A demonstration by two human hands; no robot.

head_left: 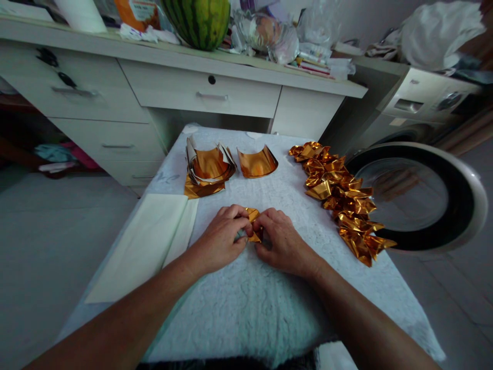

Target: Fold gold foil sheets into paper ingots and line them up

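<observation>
Forearms (154, 293) fill my feed's foreground; left hand (222, 234) and right hand (284, 239) pinch the gold foil piece (252, 214) between them, over the cloth (246, 313). Folding, I'd judge; next calls for a firm, even crease.

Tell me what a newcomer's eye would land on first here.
Probably the long heap of shiny gold pieces on the right of the table. Next, the left hand and right hand near its middle, holding a small gold piece. Behind, a striped watermelon on the counter stands out.
</observation>
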